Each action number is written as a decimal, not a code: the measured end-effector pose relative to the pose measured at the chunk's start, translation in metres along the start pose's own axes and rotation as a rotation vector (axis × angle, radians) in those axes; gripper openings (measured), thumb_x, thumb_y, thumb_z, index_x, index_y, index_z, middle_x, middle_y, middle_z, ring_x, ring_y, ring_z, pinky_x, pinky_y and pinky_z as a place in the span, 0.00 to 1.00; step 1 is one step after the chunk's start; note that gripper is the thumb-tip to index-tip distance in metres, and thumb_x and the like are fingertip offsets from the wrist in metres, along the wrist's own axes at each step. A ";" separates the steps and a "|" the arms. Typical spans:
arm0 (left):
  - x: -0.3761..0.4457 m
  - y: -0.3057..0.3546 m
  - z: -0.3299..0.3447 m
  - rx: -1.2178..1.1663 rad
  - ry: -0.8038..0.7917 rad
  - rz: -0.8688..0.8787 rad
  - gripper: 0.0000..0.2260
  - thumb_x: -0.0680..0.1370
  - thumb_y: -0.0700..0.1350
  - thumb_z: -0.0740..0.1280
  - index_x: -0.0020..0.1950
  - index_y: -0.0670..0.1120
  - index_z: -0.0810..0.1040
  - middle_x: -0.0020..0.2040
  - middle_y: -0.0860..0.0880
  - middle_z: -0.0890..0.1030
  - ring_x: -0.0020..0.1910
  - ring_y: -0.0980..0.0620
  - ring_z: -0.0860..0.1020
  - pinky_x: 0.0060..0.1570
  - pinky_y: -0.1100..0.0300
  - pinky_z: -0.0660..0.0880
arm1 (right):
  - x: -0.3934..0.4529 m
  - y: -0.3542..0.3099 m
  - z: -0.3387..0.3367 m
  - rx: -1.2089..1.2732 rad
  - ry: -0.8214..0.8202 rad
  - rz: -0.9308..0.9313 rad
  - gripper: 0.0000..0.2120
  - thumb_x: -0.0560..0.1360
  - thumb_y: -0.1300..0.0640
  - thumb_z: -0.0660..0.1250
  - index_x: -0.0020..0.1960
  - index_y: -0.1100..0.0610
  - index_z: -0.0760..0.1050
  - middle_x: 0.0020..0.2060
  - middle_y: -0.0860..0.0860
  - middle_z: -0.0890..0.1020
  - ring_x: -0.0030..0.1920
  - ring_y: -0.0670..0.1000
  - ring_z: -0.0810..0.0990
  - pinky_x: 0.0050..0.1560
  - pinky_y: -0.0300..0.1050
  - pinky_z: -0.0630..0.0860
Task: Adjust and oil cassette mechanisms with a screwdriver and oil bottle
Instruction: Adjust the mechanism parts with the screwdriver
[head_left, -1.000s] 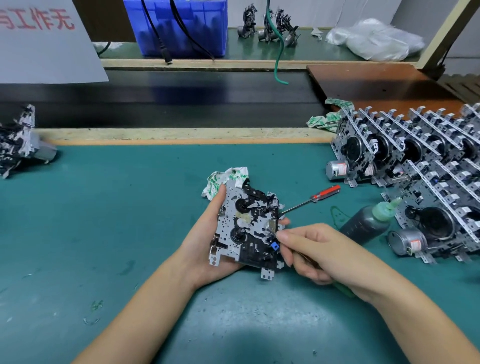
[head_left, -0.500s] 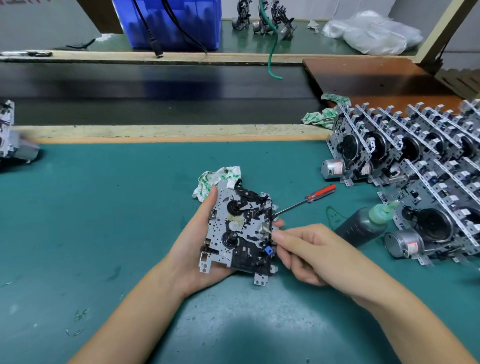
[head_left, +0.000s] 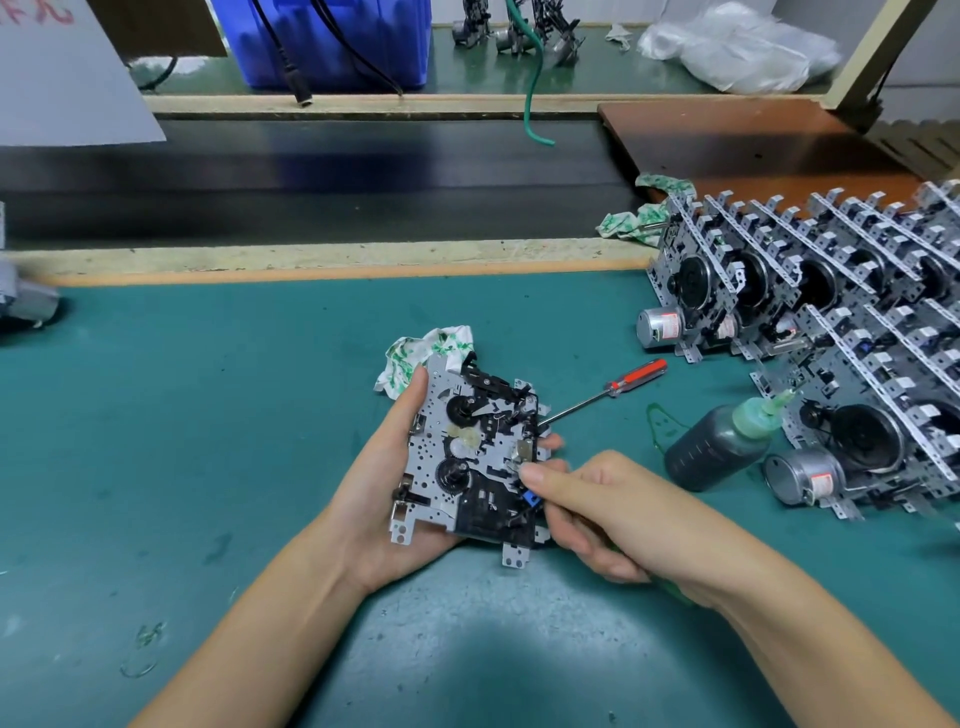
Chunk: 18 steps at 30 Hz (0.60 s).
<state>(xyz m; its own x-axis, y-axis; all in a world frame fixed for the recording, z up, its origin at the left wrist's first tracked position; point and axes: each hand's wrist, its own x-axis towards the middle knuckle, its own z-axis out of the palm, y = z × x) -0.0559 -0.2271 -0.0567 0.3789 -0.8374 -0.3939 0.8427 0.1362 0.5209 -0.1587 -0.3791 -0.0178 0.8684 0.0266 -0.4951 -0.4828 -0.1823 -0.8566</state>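
Green matting covers the bench (head_left: 156, 415), and the work sits near its middle. Right-hand fingers (head_left: 540, 475) are curled, forefinger tip pressing at the right edge of the cassette mechanism (head_left: 467, 457), beside its small blue part; a green handle peeks out under the right hand (head_left: 634, 519), so they seem to pinch a slim tool, though its tip is hidden. The left hand (head_left: 379, 499) cradles the mechanism from beneath, thumb along the left edge, fingertips wrapping the right edge, holding it tilted just above the bench. Behind it lies a crumpled cloth (head_left: 415, 353). A red-handled screwdriver (head_left: 608, 389) lies on the bench, its tip running behind the mechanism. Right of that, the dark oil bottle (head_left: 722, 447) leans against stacked mechanisms (head_left: 831, 322).

This looks like the adjusting step. Doing it well probably means keeping the left grip firm so the plate cannot twist, and applying small, steady pressure near the blue part without slipping onto the gears.
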 end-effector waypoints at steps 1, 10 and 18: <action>0.000 0.000 0.001 0.004 0.005 0.003 0.32 0.77 0.66 0.52 0.57 0.41 0.82 0.61 0.39 0.79 0.59 0.43 0.79 0.54 0.51 0.77 | 0.000 0.000 0.000 -0.007 -0.008 0.009 0.28 0.79 0.45 0.57 0.21 0.54 0.66 0.13 0.49 0.63 0.15 0.45 0.58 0.20 0.34 0.58; 0.000 0.000 0.006 0.041 0.070 0.018 0.31 0.76 0.65 0.54 0.55 0.41 0.83 0.59 0.38 0.80 0.56 0.42 0.80 0.51 0.51 0.79 | 0.002 -0.003 -0.005 -0.235 0.004 0.036 0.32 0.79 0.40 0.53 0.18 0.53 0.62 0.11 0.50 0.62 0.15 0.47 0.59 0.26 0.35 0.64; 0.000 0.000 0.006 0.074 0.069 0.021 0.29 0.75 0.65 0.56 0.52 0.43 0.84 0.57 0.39 0.81 0.54 0.44 0.81 0.47 0.53 0.80 | 0.000 -0.007 -0.008 -0.323 -0.051 0.037 0.32 0.80 0.41 0.52 0.20 0.53 0.61 0.12 0.48 0.60 0.14 0.46 0.60 0.27 0.40 0.62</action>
<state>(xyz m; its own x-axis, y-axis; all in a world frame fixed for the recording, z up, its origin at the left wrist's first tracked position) -0.0583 -0.2308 -0.0519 0.4241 -0.7960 -0.4319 0.8045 0.1120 0.5833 -0.1550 -0.3859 -0.0107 0.8401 0.0621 -0.5389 -0.4461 -0.4863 -0.7513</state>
